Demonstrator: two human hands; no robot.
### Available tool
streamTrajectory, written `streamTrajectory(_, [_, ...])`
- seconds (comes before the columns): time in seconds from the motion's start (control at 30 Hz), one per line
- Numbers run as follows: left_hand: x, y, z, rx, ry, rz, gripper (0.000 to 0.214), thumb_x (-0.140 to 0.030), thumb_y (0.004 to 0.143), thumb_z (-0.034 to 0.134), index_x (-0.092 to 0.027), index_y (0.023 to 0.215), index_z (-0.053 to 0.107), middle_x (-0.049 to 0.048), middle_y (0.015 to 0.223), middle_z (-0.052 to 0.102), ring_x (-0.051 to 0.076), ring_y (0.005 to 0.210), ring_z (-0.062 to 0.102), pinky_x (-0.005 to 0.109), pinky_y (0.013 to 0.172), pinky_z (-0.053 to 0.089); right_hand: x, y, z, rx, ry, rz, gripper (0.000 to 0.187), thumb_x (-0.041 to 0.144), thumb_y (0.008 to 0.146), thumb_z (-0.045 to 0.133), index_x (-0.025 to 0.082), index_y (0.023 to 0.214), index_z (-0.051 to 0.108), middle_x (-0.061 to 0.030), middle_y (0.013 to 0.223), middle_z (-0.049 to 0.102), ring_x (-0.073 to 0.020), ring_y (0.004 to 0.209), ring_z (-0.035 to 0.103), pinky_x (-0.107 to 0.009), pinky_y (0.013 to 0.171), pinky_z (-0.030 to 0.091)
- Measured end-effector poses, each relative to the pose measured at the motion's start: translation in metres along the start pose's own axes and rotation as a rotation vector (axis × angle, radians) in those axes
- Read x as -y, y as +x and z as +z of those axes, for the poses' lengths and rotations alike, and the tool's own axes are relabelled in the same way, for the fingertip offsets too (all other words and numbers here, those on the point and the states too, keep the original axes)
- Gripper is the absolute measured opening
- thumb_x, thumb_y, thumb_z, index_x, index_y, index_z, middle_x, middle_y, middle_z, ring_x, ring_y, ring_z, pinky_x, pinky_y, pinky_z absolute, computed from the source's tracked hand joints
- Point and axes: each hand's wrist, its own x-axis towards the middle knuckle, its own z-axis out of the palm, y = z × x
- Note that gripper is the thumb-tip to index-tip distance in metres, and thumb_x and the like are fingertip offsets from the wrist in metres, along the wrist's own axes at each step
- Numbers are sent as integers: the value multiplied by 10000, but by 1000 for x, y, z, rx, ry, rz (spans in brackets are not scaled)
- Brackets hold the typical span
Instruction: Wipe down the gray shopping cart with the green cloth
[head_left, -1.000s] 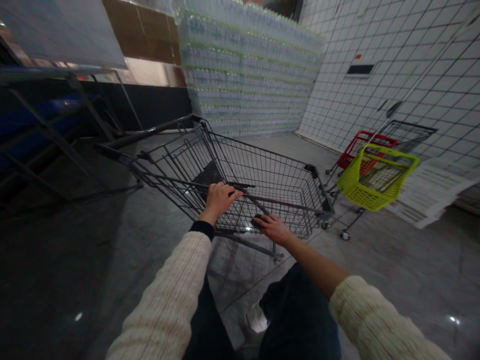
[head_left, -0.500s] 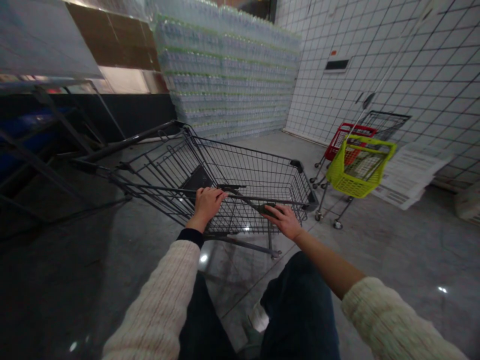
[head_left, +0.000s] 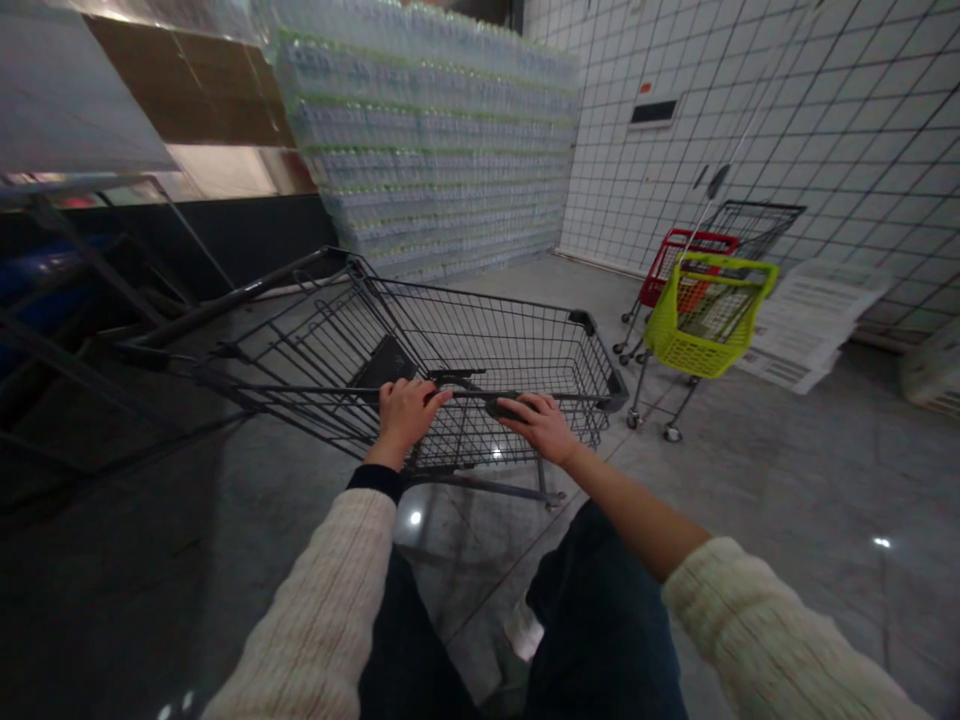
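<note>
At the near end of the wire shopping cart point(head_left: 487, 330), the left hand point(head_left: 405, 415) and the right hand point(head_left: 536, 428) both rest on its handle point(head_left: 469, 395), and the fingers point(head_left: 420, 395) of each hand are closed around the bar. The cart stands on the grey floor point(head_left: 750, 480), and on the far right is a small yellow-green basket cart point(head_left: 709, 320) beside a red cart point(head_left: 667, 265). Farther away, a high stack of wrapped water bottles point(head_left: 427, 150) rises next to the white tiled wall point(head_left: 750, 100).

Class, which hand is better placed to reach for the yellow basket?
Probably the right: the right hand rests on the cart's handle nearer the yellow basket than the left hand does, with nothing between them.
</note>
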Motion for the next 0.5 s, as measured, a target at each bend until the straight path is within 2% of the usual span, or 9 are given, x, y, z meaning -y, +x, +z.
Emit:
streamTrajectory(0.07, [1, 1, 0, -3, 1, 2, 430, -581, 902, 418, -237, 838, 667, 79, 903, 695, 263, 909, 550, 426, 855, 300, -9, -14, 11, 69, 4, 18, 374, 229, 947, 503, 402, 1267, 591, 42, 1404, 532, -214, 1208, 423, -396, 990, 321])
streamTrajectory(0.17, [3, 3, 2, -12, 2, 1, 421, -574, 899, 429, -236, 825, 669, 77, 893, 695, 265, 907, 549, 429, 849, 300, -19, -63, 25, 265, 32, 67, 373, 187, 917, 526, 389, 1210, 639, 20, 1362, 571, -217, 1196, 461, -392, 963, 353])
streamTrajectory(0.27, [4, 5, 5, -5, 13, -7, 424, -580, 897, 428, -242, 818, 672, 73, 893, 694, 260, 899, 549, 428, 844, 301, -22, -105, 21, 360, 44, 163, 356, 151, 899, 516, 351, 1135, 692, -9, 1306, 614, -231, 1177, 482, -401, 936, 371])
streamTrajectory(0.37, [4, 6, 8, -16, 21, -5, 428, -577, 900, 423, -241, 819, 676, 77, 891, 691, 263, 896, 546, 432, 845, 299, -24, -106, -2, 237, 32, 127, 389, 156, 915, 486, 337, 1220, 646, -9, 1372, 564, -247, 1220, 438, -419, 974, 344])
streamTrajectory(0.43, [4, 6, 10, -29, 21, 1, 429, -572, 901, 422, -236, 814, 675, 80, 887, 690, 267, 899, 545, 433, 841, 298, -29, -89, -17, 126, 15, 81, 415, 182, 936, 467, 358, 1293, 585, 3, 1420, 517, -249, 1256, 397, -436, 1018, 302])
streamTrajectory(0.5, [4, 6, 10, -31, 23, 3, 428, -571, 902, 423, -234, 814, 673, 81, 888, 691, 270, 903, 545, 430, 834, 299, -37, -70, -23, 58, -11, 93, 409, 215, 950, 460, 381, 1310, 563, 6, 1424, 510, -250, 1258, 385, -448, 1030, 282])
